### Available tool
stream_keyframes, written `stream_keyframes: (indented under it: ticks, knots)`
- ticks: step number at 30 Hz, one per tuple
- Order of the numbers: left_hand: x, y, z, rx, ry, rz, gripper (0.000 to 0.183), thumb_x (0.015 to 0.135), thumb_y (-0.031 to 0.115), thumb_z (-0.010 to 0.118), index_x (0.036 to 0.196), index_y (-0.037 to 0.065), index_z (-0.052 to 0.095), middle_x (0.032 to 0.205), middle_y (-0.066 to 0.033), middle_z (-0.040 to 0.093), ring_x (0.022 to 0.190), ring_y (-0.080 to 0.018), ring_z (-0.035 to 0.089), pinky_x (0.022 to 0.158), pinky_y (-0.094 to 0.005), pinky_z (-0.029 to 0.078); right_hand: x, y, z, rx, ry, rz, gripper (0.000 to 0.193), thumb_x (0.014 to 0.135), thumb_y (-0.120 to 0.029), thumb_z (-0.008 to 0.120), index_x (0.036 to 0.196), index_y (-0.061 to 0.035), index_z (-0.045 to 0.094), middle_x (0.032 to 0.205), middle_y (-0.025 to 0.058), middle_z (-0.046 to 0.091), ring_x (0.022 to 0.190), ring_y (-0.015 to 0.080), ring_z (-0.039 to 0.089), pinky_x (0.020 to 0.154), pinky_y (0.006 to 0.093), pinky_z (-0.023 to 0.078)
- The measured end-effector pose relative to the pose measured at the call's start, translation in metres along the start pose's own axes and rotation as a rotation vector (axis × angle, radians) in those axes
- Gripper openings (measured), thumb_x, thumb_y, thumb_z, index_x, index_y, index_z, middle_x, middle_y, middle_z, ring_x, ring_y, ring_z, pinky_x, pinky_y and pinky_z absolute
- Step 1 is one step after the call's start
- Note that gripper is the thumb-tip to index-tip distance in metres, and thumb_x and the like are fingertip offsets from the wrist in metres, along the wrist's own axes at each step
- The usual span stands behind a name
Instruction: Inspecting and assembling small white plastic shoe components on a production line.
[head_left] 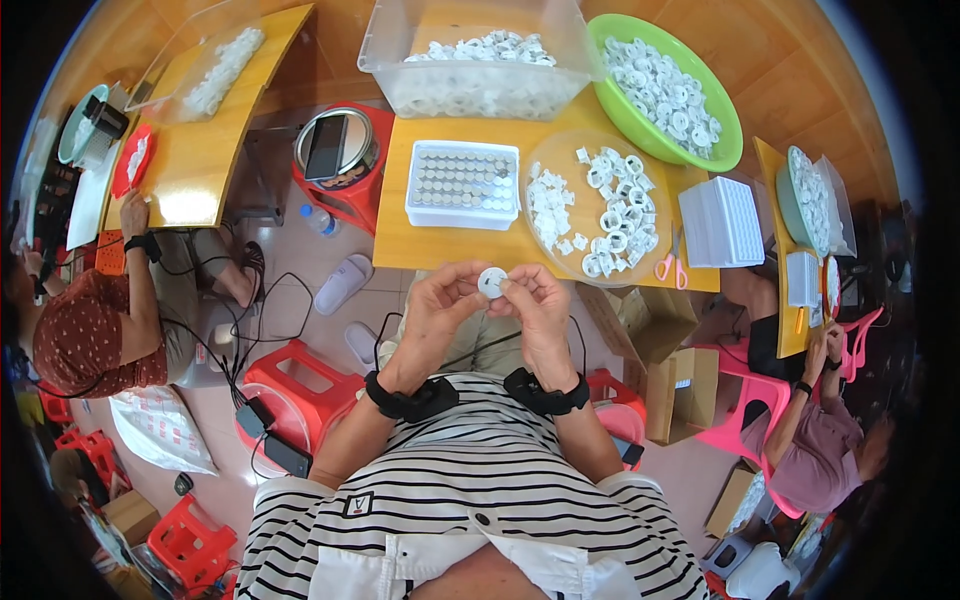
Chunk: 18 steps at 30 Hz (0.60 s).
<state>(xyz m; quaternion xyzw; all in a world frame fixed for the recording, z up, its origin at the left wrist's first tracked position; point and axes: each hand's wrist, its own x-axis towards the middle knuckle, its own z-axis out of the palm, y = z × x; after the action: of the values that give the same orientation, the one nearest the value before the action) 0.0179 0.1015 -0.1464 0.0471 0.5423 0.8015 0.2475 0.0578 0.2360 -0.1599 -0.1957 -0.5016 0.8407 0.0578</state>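
Note:
Pinched between the fingertips of both hands is a small white round plastic piece [491, 282] with small slots in its face. My left hand [443, 302] grips its left edge and my right hand [537, 308] its right edge, just off the table's front edge. Beyond them, a white tray [462, 218] holds rows of round pieces. To its right lies a clear round tray [583, 208], with small white parts on its left and larger white ring-shaped parts on its right. Pink-handled scissors [672, 266] rest by that tray.
At the back stand a clear bin [383, 52] and a green basin [731, 146], both full of white parts. Stacked white trays [718, 222] sit at the table's right. Cardboard boxes [690, 395] and red stools [300, 390] flank me. Other people work at tables on both sides.

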Motion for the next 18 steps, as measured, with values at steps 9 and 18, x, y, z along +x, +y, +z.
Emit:
stream_keyframes:
  ticks: [9, 18]
  knots:
    - [0.002, -0.012, -0.003, 0.193, 0.048, 0.154, 0.032, 0.076, -0.011, 0.057, 0.107, -0.001, 0.06, 0.095, -0.0046, 0.056, 0.084, -0.0113, 0.058, 0.077, -0.0233, 0.047, -0.006, -0.004, 0.011, -0.66, 0.04, -0.43, 0.024, 0.075, 0.002, 0.063, 0.099, 0.0026, 0.058, 0.075, 0.0077, 0.059, 0.061, 0.0114, 0.058, 0.055, 0.0223, 0.048]
    - [-0.001, -0.011, -0.005, 0.468, 0.044, 0.215, 0.038, 0.075, -0.015, 0.055, 0.107, 0.004, 0.063, 0.093, -0.0033, 0.05, 0.082, -0.0113, 0.056, 0.075, -0.021, 0.048, -0.009, -0.009, 0.015, -0.978, 0.052, -0.665, 0.026, 0.069, -0.002, 0.065, 0.095, 0.0015, 0.061, 0.076, 0.0121, 0.056, 0.062, 0.0256, 0.058, 0.054, 0.0338, 0.047]
